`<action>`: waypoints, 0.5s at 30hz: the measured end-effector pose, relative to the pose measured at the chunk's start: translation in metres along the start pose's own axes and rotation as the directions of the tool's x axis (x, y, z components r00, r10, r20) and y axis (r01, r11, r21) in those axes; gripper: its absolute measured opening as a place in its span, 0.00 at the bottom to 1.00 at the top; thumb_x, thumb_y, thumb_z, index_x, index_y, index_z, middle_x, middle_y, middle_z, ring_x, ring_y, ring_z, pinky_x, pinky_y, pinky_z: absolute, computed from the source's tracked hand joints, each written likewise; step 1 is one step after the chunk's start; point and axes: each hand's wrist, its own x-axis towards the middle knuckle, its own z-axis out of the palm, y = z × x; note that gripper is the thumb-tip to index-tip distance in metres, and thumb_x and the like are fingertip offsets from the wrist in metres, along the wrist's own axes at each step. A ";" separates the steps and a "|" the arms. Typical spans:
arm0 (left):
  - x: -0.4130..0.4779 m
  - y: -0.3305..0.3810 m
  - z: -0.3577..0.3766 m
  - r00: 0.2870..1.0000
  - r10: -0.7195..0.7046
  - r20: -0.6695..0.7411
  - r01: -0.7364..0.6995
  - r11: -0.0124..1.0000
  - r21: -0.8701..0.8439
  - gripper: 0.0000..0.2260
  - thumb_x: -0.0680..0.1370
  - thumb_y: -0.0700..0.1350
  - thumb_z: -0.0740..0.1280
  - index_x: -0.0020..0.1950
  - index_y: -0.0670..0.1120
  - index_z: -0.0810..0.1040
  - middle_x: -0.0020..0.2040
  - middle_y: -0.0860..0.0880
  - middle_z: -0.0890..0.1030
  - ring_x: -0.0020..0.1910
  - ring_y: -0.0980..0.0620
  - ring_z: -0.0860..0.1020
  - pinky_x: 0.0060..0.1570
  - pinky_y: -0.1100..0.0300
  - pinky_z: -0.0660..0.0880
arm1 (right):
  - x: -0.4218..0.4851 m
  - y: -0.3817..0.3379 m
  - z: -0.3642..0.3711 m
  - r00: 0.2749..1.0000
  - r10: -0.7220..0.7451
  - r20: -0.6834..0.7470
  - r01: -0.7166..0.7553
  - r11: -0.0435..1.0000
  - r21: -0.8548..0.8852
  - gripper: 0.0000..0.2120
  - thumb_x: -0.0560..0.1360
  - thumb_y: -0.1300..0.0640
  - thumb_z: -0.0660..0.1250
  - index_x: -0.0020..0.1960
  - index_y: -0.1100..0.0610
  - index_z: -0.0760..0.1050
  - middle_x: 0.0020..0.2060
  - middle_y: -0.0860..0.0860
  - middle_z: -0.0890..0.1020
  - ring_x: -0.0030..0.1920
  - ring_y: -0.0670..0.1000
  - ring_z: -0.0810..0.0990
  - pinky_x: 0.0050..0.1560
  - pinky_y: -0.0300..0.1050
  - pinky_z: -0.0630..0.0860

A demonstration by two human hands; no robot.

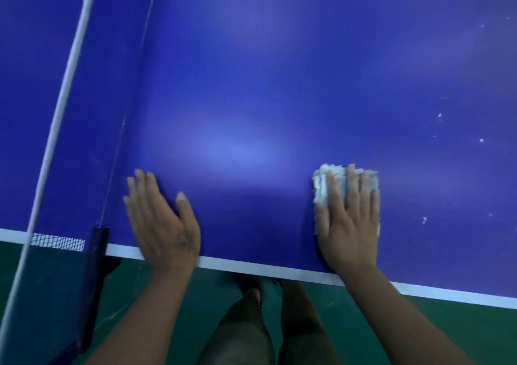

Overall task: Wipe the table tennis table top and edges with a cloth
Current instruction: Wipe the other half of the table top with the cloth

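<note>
Cloth pressed flat near the table's near edge

The right hand [348, 219] is pressing its spread fingers on the white cloth [324, 185] atop the blue table [251, 85]; the left hand [162, 219] is lying open by the net post [96, 250].

Sports hall, blue table tennis table [279, 85] (netted), green floor [447, 331]

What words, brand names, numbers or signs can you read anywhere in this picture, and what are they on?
None can be read. The blue table top, its white edge line, the white cloth under the right hand, the net post and the green floor show no lettering. The white flecks on the table are marks, not text.
</note>
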 end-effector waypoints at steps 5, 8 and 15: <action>0.002 -0.024 0.006 0.999 0.015 -0.040 -0.012 0.997 0.074 0.25 0.88 0.46 0.52 0.84 0.36 0.61 0.86 0.39 0.60 0.86 0.40 0.56 0.86 0.42 0.49 | -0.017 -0.072 0.013 0.963 -0.265 0.046 0.264 0.964 0.037 0.29 0.88 0.42 0.53 0.87 0.48 0.56 0.87 0.56 0.55 0.87 0.61 0.50 0.84 0.66 0.53; 0.002 -0.026 0.010 0.998 0.001 -0.065 0.002 0.999 0.054 0.24 0.88 0.43 0.52 0.83 0.35 0.64 0.86 0.39 0.62 0.86 0.39 0.57 0.86 0.43 0.50 | 0.002 -0.112 0.017 0.923 -0.382 0.042 0.379 0.923 0.072 0.27 0.89 0.42 0.53 0.86 0.46 0.59 0.86 0.55 0.57 0.87 0.60 0.52 0.84 0.65 0.54; 0.002 -0.030 0.013 0.995 0.035 -0.089 -0.025 0.994 0.104 0.25 0.85 0.37 0.56 0.82 0.34 0.66 0.85 0.37 0.63 0.85 0.37 0.58 0.85 0.41 0.53 | 0.104 -0.225 0.028 0.845 -0.533 -0.039 0.534 0.838 0.117 0.25 0.88 0.43 0.52 0.83 0.46 0.66 0.84 0.55 0.64 0.85 0.60 0.59 0.83 0.62 0.54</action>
